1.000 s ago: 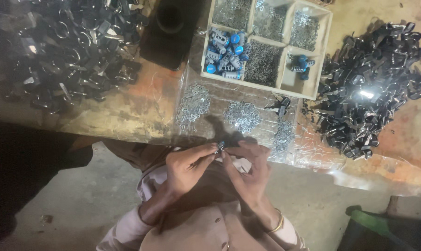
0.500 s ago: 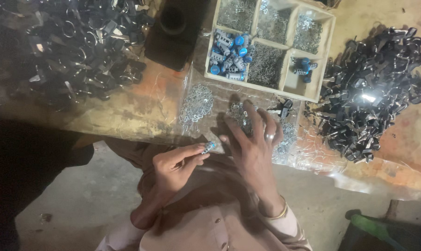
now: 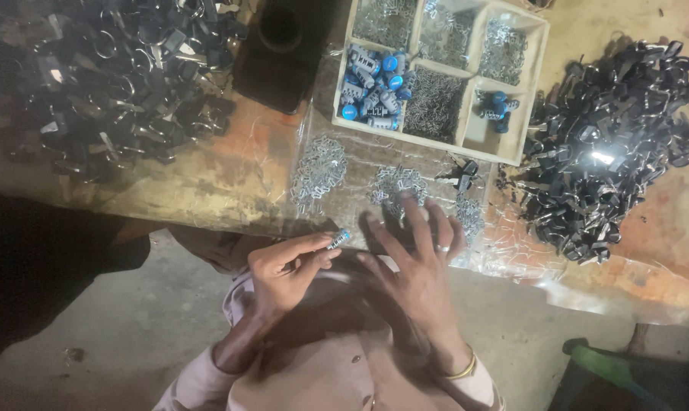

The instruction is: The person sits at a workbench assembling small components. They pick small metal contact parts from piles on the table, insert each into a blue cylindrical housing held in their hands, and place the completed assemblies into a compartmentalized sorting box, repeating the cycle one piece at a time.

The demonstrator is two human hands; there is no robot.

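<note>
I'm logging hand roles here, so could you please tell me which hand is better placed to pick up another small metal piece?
Probably the right hand: its spread fingers reach the loose metal pieces, whereas the left hand pinches a blue-tipped cylinder.

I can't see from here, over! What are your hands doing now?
Left hand pinches small blue-capped cylinder. Right hand spread flat, fingertips on pile of small metal bits. Nothing between.

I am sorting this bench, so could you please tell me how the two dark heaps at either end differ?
The left heap of black parts with metal rings spreads wide and loose, rings showing. The right heap of black parts is more compact, glinting under a bright spot, with no rings that I can make out. Both lie on the wooden bench, untouched by either hand.
</note>
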